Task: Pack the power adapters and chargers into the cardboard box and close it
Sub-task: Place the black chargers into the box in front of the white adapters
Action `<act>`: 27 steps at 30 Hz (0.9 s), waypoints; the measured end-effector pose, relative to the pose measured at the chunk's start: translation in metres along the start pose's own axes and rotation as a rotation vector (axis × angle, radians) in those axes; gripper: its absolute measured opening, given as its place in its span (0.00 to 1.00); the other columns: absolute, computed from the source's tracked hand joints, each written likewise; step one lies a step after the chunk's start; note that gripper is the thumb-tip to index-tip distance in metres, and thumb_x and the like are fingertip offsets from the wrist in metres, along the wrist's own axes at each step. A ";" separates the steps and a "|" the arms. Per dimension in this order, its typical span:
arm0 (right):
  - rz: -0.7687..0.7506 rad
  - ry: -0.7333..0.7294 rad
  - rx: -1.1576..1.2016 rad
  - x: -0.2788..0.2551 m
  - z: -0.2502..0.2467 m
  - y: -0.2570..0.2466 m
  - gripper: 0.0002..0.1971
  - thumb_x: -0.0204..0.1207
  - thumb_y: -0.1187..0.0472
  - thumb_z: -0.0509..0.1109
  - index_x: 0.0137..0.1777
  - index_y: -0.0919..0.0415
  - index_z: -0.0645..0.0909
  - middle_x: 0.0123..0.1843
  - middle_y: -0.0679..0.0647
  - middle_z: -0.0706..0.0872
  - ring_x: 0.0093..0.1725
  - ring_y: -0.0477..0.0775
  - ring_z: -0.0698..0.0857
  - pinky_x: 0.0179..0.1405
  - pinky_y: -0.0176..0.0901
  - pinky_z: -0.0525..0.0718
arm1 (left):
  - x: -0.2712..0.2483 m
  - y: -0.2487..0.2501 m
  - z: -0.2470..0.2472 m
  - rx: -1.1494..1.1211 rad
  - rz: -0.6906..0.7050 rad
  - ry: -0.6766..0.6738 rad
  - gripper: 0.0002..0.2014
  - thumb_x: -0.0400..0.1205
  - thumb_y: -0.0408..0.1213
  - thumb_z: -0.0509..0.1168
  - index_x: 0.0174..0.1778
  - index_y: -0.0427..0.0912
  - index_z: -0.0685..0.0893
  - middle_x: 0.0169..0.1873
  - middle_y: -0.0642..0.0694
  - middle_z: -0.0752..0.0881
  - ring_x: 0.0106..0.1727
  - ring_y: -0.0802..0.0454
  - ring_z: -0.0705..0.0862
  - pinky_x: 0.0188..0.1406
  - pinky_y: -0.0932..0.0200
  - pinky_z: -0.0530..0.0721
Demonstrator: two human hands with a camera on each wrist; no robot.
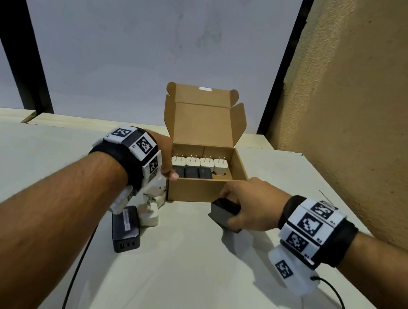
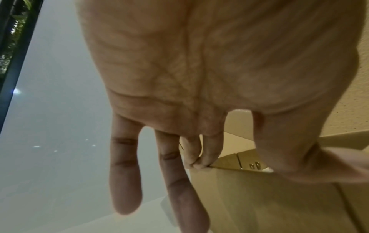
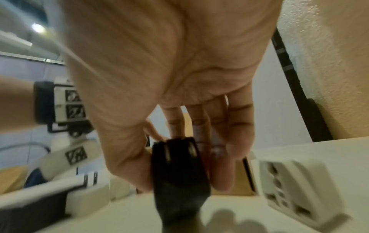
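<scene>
An open cardboard box stands mid-table with its lid up. Inside, a row of white chargers stands behind black adapters. My left hand holds the box's front left corner; two fingers curl over the left rim and the thumb lies on the front wall. My right hand grips a black adapter between thumb and fingers, just in front of the box's right front corner and low over the table.
Left of the box lie a black multi-port charger and white chargers. A white travel adapter sits on the table right of my right hand. A textured wall closes the right side. Cables hang from both wrists.
</scene>
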State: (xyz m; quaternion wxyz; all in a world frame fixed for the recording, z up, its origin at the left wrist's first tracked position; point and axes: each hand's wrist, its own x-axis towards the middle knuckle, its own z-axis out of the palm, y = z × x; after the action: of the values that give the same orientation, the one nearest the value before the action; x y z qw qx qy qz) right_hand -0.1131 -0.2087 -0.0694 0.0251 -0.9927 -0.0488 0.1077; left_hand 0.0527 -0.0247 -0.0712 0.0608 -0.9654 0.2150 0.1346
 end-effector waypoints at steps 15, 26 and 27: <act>0.147 0.130 0.595 0.054 -0.072 0.021 0.09 0.77 0.53 0.74 0.45 0.59 0.84 0.41 0.58 0.92 0.33 0.52 0.91 0.37 0.41 0.90 | -0.005 -0.001 0.000 -0.082 0.014 0.026 0.31 0.72 0.58 0.74 0.63 0.38 0.84 0.39 0.47 0.82 0.43 0.49 0.80 0.38 0.60 0.73; 0.225 0.156 0.021 0.098 -0.071 0.003 0.18 0.77 0.51 0.72 0.57 0.66 0.84 0.51 0.60 0.91 0.47 0.58 0.91 0.53 0.52 0.89 | -0.007 0.002 0.001 -0.033 0.005 0.040 0.31 0.71 0.62 0.72 0.59 0.40 0.85 0.50 0.45 0.88 0.53 0.47 0.84 0.49 0.56 0.75; 0.215 0.151 -0.020 0.101 -0.069 -0.001 0.18 0.78 0.52 0.72 0.58 0.67 0.84 0.53 0.60 0.90 0.47 0.58 0.89 0.54 0.50 0.89 | -0.007 0.002 0.000 -0.034 0.007 0.041 0.31 0.71 0.62 0.72 0.58 0.39 0.85 0.47 0.47 0.86 0.49 0.48 0.83 0.47 0.57 0.74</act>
State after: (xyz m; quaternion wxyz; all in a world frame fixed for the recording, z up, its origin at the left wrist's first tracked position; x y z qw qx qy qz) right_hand -0.0004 -0.2004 -0.0232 0.0072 -0.9977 0.0587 0.0342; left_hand 0.0457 -0.0233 -0.0698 0.0395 -0.9680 0.2174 0.1187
